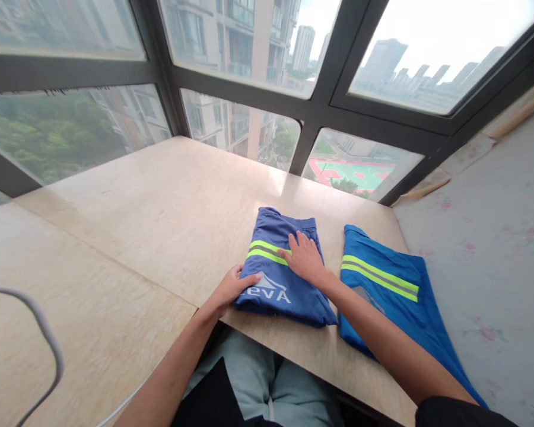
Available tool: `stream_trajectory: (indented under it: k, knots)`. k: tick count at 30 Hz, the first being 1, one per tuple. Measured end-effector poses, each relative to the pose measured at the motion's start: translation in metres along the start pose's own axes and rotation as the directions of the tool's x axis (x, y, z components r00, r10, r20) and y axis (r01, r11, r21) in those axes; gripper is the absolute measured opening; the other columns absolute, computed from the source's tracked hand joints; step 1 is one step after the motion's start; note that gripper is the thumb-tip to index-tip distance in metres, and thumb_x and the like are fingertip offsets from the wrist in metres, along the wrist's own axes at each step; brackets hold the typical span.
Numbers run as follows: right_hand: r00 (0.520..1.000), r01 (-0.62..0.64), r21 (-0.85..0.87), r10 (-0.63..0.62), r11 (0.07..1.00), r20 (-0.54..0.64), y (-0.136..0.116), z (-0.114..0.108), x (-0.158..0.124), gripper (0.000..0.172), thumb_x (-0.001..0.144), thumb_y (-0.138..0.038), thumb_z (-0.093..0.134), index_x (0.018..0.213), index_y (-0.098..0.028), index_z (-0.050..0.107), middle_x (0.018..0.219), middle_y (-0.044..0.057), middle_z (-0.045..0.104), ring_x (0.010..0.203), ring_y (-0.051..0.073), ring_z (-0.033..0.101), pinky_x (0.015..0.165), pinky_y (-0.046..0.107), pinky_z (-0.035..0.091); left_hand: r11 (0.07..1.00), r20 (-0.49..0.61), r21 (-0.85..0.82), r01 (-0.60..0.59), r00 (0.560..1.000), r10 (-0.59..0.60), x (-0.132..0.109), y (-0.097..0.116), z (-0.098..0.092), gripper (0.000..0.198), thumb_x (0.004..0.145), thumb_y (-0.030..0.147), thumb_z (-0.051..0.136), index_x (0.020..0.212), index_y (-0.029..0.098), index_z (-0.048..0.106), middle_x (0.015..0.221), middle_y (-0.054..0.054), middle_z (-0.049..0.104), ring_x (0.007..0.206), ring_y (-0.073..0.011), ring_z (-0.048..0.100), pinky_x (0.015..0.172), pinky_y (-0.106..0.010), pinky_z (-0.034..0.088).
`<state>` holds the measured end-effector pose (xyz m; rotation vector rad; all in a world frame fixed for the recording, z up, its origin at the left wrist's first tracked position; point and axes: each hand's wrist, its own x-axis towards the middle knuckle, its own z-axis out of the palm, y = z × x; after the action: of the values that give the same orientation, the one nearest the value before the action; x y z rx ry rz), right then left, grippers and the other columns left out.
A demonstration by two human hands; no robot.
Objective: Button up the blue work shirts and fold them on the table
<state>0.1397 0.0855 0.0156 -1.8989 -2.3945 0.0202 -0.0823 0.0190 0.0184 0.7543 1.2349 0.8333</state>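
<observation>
A folded violet-blue garment (278, 228) with a neon-yellow and grey reflective stripe lies on the pale ledge, its printed white lettering upside down. My left hand (231, 289) grips its near left edge, thumb on top; the other fingers are partly hidden at the side. Across the stripe, my right hand (303, 255) lies flat on the cloth, fingers stretched out. To the right is a second folded garment (382, 258), brighter blue with a similar stripe. My right forearm passes over its lower part.
The pale marbled ledge (137, 219) runs to dark-framed windows (320, 112). A flowered wall (485, 267) borders the right side. A grey cable (48, 338) loops at lower left. A seam crosses the ledge, and my legs are below its front edge.
</observation>
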Motion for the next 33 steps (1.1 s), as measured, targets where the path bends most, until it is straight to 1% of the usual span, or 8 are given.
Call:
stream_trajectory:
  k: [5, 8, 12, 16, 20, 27, 31, 33]
  knots:
    - [0.968, 0.234, 0.083, -0.225, 0.969, -0.11, -0.04, -0.009, 0.058, 0.063, 0.099, -0.052, 0.036, 0.147, -0.012, 0.04, 0.16, 0.018, 0.025, 0.148, 0.031, 0.021, 0.119, 0.051, 0.018, 0.983, 0.123, -0.13, 0.129, 0.986, -0.113, 0.003, 0.002, -0.001, 0.049, 0.066, 0.047, 0.082, 0.097, 0.012, 0.067, 0.09, -0.01, 0.074, 0.076, -0.0195, 0.069, 0.066, -0.026, 0.053]
    - [0.981, 0.19, 0.126, -0.182, 0.974, -0.067, -0.053, 0.004, 0.094, 0.063, 0.1, -0.051, 0.033, 0.149, -0.012, 0.036, 0.16, 0.017, 0.025, 0.148, 0.032, 0.021, 0.117, 0.053, 0.018, 0.989, 0.11, -0.103, 0.105, 0.99, -0.093, 0.009, -0.002, -0.002, 0.046, 0.064, 0.042, 0.082, 0.094, 0.01, 0.069, 0.084, -0.009, 0.074, 0.07, -0.0174, 0.067, 0.062, -0.024, 0.05]
    - [0.989, 0.144, 0.139, -0.146, 0.98, 0.001, -0.055, 0.03, 0.115, 0.061, 0.101, -0.051, 0.03, 0.149, -0.014, 0.038, 0.158, 0.015, 0.03, 0.147, 0.03, 0.024, 0.117, 0.055, 0.015, 0.998, -0.009, 0.048, -0.05, 0.999, 0.051, 0.017, -0.015, -0.002, 0.037, 0.065, 0.035, 0.08, 0.091, 0.01, 0.07, 0.082, -0.008, 0.074, 0.07, -0.0185, 0.067, 0.063, -0.025, 0.05]
    - [0.987, 0.152, 0.128, -0.143, 0.98, -0.078, -0.051, 0.048, 0.113, 0.06, 0.102, -0.052, 0.027, 0.149, -0.017, 0.037, 0.157, 0.013, 0.033, 0.147, 0.027, 0.025, 0.118, 0.051, 0.013, 0.975, -0.077, 0.179, -0.133, 0.986, 0.149, 0.018, -0.023, -0.003, 0.039, 0.069, 0.036, 0.075, 0.098, 0.011, 0.069, 0.093, -0.01, 0.075, 0.085, -0.0241, 0.07, 0.075, -0.03, 0.053]
    - [0.985, 0.167, 0.13, -0.16, 0.977, -0.058, -0.047, 0.051, 0.113, 0.06, 0.101, -0.052, 0.028, 0.15, -0.018, 0.037, 0.158, 0.012, 0.031, 0.147, 0.027, 0.024, 0.119, 0.05, 0.012, 0.971, -0.036, 0.194, -0.139, 0.988, 0.148, 0.012, -0.022, -0.004, 0.043, 0.068, 0.04, 0.077, 0.1, 0.013, 0.068, 0.097, -0.01, 0.075, 0.092, -0.0255, 0.07, 0.079, -0.031, 0.054]
    - [0.979, 0.195, 0.306, -0.204, 0.932, -0.005, -0.028, 0.03, 0.11, 0.062, 0.101, -0.048, 0.03, 0.154, -0.015, 0.028, 0.16, 0.011, 0.027, 0.149, 0.022, 0.021, 0.121, 0.043, 0.014, 0.993, 0.091, 0.097, -0.064, 0.994, 0.055, -0.001, -0.015, -0.006, 0.06, 0.057, 0.039, 0.087, 0.107, 0.016, 0.062, 0.099, -0.01, 0.075, 0.09, -0.0256, 0.072, 0.074, -0.031, 0.057]
    - [0.974, 0.211, 0.223, -0.185, 0.952, -0.13, -0.002, 0.018, 0.084, 0.066, 0.1, -0.051, 0.032, 0.154, -0.014, 0.028, 0.161, 0.013, 0.025, 0.15, 0.024, 0.016, 0.121, 0.046, 0.014, 0.984, 0.062, 0.122, -0.13, 0.99, 0.123, 0.002, -0.02, -0.005, 0.062, 0.052, 0.036, 0.088, 0.104, 0.015, 0.062, 0.098, -0.008, 0.075, 0.091, -0.0269, 0.072, 0.081, -0.034, 0.056]
    - [0.98, 0.158, 0.153, -0.136, 0.975, -0.147, 0.017, 0.02, 0.069, 0.066, 0.1, -0.052, 0.033, 0.152, -0.012, 0.031, 0.159, 0.016, 0.027, 0.149, 0.027, 0.019, 0.12, 0.048, 0.014, 0.976, 0.03, 0.151, -0.159, 0.987, 0.156, 0.004, -0.022, -0.005, 0.061, 0.051, 0.035, 0.088, 0.103, 0.015, 0.062, 0.096, -0.008, 0.075, 0.091, -0.0274, 0.071, 0.081, -0.035, 0.056]
